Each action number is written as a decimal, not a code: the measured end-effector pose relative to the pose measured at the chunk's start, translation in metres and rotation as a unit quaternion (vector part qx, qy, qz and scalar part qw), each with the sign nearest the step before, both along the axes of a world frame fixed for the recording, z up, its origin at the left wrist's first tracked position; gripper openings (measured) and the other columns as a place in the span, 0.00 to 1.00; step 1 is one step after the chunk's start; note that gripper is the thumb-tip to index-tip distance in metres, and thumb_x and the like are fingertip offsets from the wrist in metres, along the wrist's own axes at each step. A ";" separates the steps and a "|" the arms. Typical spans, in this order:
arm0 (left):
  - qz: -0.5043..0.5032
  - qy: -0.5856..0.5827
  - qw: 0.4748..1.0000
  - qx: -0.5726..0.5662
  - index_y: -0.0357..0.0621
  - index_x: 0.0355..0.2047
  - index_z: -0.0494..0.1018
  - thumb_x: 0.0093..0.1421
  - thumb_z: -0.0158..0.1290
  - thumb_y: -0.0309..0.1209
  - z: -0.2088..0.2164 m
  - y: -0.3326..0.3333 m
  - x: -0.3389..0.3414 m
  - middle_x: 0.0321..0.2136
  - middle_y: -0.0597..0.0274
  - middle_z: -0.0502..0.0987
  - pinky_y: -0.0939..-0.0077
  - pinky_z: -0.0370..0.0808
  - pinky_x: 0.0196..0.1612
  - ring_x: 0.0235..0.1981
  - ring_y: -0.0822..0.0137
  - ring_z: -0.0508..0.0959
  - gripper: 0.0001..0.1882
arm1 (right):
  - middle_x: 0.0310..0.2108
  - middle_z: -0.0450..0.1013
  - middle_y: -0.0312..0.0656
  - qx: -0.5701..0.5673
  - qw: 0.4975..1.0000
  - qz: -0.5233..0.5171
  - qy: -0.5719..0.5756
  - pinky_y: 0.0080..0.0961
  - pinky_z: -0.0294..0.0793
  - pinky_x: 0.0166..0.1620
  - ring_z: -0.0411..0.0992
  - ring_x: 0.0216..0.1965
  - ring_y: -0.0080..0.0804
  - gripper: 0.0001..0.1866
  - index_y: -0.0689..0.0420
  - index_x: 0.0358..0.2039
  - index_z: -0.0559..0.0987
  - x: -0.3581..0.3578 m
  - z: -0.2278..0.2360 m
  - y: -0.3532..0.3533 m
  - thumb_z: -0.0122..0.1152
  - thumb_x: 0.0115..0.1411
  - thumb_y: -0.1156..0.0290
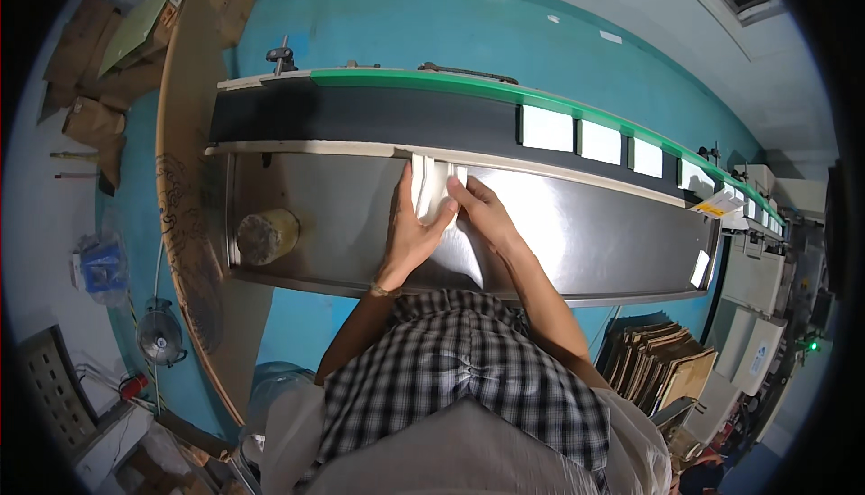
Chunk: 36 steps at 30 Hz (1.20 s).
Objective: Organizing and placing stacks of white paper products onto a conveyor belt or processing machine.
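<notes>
Near the middle of the steel worktop, up against the conveyor's pale edge rail, a small stack of white flat pieces (436, 190) stands on edge between my hands. Their exact kind I cannot make out. My left hand (416, 232) is wrapped round the left side, its thumb across the front. On the right side, my right hand (485, 214) grips the stack between thumb and fingers. Beyond the hands runs a dark conveyor belt (405, 121), with several white rectangular pieces (547, 129) spaced in a row along its right part.
A yellowish, round, tape-like roll (268, 236) sits at the left of the steel worktop (595, 234). Tall cardboard (191, 180) walls off the left end. A green guide rail (396, 76) borders the belt's far side. Stacked flat cardboard (653, 360) stands at lower right.
</notes>
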<state>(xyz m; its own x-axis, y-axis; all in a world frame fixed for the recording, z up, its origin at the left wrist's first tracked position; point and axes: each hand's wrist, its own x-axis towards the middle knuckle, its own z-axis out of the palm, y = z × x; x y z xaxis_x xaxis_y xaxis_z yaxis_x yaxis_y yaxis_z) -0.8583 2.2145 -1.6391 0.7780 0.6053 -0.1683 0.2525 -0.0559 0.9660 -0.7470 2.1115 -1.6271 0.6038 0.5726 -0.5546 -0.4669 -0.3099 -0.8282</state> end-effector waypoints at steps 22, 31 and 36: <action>0.046 -0.022 0.999 -0.013 0.38 0.65 0.59 0.67 0.55 0.35 -0.007 0.006 0.004 0.50 0.45 0.77 0.68 0.77 0.48 0.50 0.59 0.79 0.30 | 0.33 0.78 0.44 0.011 0.981 -0.193 -0.009 0.25 0.78 0.39 0.78 0.32 0.30 0.20 0.61 0.40 0.75 0.068 -0.027 -0.040 0.56 0.69 0.54; 0.007 -0.041 0.995 -0.087 0.39 0.67 0.59 0.73 0.44 0.42 0.004 -0.002 0.011 0.60 0.43 0.69 0.66 0.66 0.62 0.62 0.53 0.70 0.28 | 0.32 0.76 0.47 -0.100 0.980 0.040 -0.168 0.25 0.73 0.38 0.73 0.33 0.27 0.31 0.69 0.51 0.74 0.011 0.028 0.018 0.58 0.67 0.48; 0.016 -0.063 0.994 -0.093 0.37 0.66 0.58 0.69 0.52 0.36 -0.006 -0.001 0.009 0.59 0.44 0.71 0.66 0.69 0.60 0.60 0.54 0.72 0.30 | 0.29 0.74 0.36 -0.041 0.994 0.048 -0.094 0.18 0.68 0.30 0.67 0.26 0.19 0.20 0.65 0.45 0.77 0.013 0.002 -0.004 0.62 0.65 0.58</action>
<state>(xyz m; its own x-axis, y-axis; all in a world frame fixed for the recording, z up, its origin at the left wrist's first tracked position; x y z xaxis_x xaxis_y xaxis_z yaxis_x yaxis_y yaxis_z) -0.8492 2.2133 -1.6456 0.7814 0.5970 -0.1818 0.1278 0.1321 0.9830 -0.7340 2.1071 -1.6250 0.6455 0.5910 -0.4837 -0.2706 -0.4153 -0.8685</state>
